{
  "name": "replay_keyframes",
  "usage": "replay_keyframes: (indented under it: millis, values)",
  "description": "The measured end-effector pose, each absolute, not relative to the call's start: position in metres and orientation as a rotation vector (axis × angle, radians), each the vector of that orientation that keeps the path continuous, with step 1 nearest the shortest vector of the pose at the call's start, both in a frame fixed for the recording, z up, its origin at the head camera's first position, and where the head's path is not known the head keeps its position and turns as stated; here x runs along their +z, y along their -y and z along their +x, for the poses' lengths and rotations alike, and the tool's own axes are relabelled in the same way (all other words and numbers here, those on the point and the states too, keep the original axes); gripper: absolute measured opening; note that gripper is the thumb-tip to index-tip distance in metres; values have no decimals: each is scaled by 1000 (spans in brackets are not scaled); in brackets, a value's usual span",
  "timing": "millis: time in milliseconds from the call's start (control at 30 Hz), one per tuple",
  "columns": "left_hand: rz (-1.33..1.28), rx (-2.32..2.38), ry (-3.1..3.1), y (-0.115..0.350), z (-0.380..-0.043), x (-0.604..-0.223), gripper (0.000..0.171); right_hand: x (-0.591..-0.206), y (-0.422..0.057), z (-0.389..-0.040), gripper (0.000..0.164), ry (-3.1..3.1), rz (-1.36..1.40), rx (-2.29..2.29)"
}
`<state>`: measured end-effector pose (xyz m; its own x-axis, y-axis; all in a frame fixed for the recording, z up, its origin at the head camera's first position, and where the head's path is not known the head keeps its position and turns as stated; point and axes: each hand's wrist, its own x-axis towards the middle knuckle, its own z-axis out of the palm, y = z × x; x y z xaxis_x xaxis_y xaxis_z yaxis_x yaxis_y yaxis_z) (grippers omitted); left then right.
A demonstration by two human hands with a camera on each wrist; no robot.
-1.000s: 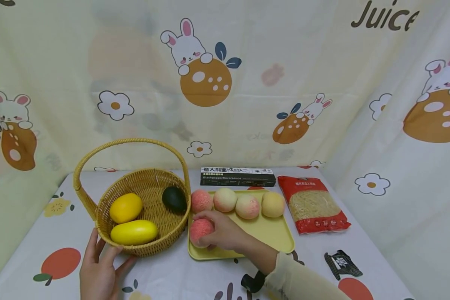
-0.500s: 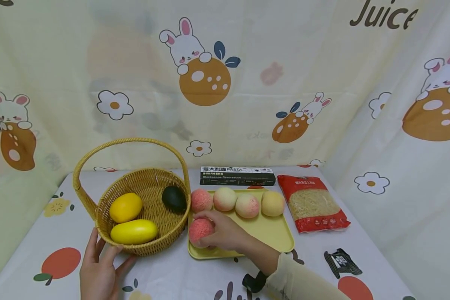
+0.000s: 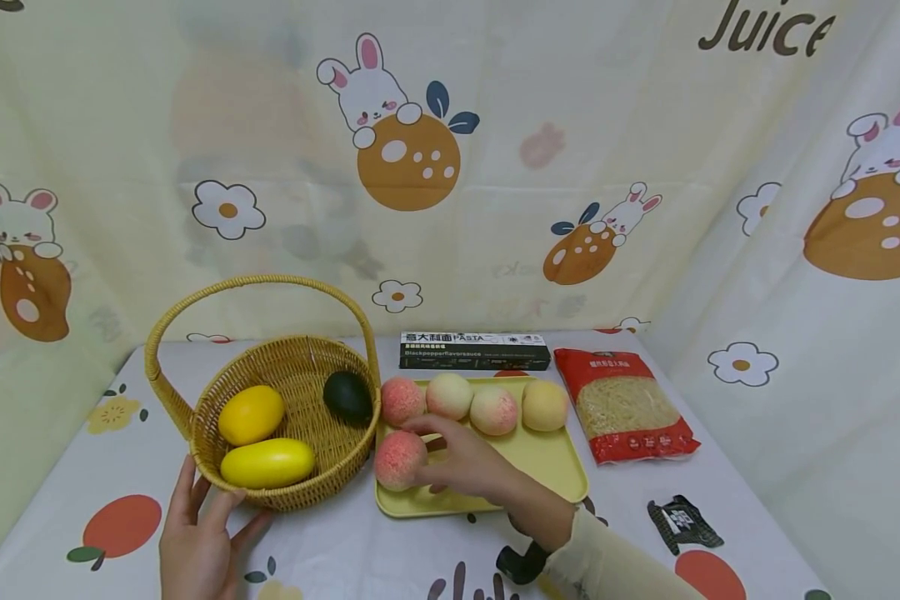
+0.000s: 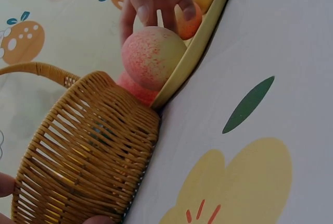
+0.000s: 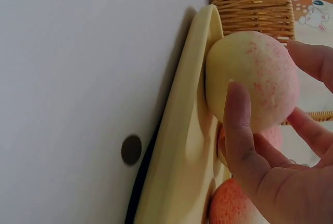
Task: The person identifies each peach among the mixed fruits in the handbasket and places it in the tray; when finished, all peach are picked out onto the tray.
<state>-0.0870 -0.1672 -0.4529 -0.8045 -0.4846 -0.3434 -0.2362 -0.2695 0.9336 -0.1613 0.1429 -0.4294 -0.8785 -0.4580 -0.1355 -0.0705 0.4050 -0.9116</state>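
Observation:
A pink peach (image 3: 401, 460) rests at the front left of the yellow tray (image 3: 540, 479). My right hand (image 3: 468, 462) is beside it with fingers spread; the right wrist view shows the thumb and fingers loosely around the peach (image 5: 255, 78), without a firm grip. Several more peaches, one of them a pale yellow peach (image 3: 544, 406), line the tray's back. Left of the tray stands a wicker basket (image 3: 330, 492) holding a yellow lemon-like fruit (image 3: 251, 415), a long yellow fruit (image 3: 268, 464) and a dark avocado-like fruit (image 3: 348, 397). My left hand (image 3: 198, 533) touches the basket's front left side with extended fingers.
Behind the tray lies a black pasta box (image 3: 475, 352). A red bag of noodles (image 3: 625, 404) is to the tray's right, with a small black packet (image 3: 685, 524) nearer the front. A printed curtain (image 3: 495, 250) hangs behind the table.
My right hand's fingers have loosened from the pink peach and drawn back a little to the right. The peach has shifted slightly left. My left hand and the basket stay put.

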Motion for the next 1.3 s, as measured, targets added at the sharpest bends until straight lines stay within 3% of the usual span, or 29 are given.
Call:
replay_keyframes:
  millis: [367, 633, 967, 1133, 1300]
  values:
    - [898, -2208, 1782, 168, -86, -452, 89, -419, -174, -156, 62, -2201, -269, -1623]
    - [899, -2218, 1764, 167, -86, -452, 89, -418, -205, -143, 53, -2149, -105, -1791]
    - [967, -2122, 1766, 169, -81, -440, 89, -421, -222, -120, 21, -2012, 187, -2047]
    - [1036, -1873, 1780, 164, -75, -429, 74, -421, -223, -111, 24, -1994, 317, -2110]
    - [935, -1580, 1826, 157, -65, -423, 37, -420, -220, -102, 35, -2090, 359, -2123]
